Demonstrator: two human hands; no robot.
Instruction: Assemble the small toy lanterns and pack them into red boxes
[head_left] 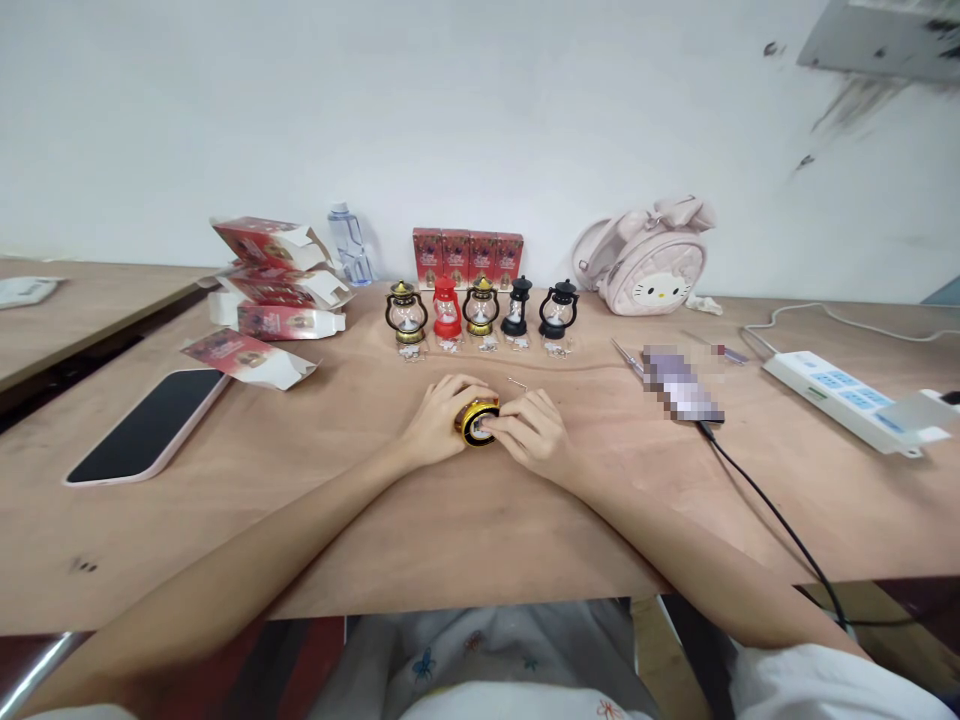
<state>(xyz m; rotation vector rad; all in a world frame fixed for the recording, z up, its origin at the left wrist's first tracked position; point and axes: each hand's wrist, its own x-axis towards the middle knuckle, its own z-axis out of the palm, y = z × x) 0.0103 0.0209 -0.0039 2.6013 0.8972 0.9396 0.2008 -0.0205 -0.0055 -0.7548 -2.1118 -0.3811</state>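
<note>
Pale-brown wooden tabletop [480, 540] is stretching beneath both hands. At nine o'clock, the left hand [439, 420] is gripping a glossy gold, black-ringed round object [472, 430] lying between them, end facing six o'clock; from three, the equally near right hand [537, 430] is bending its fingertips against that end, whether pinching anything cannot be told.

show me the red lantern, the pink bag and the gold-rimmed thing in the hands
Red lantern [447, 312]: head view, its middle
Pink bag [654, 272]: head view, front panel
Gold-rimmed thing [472, 431]: head view, round end
</note>
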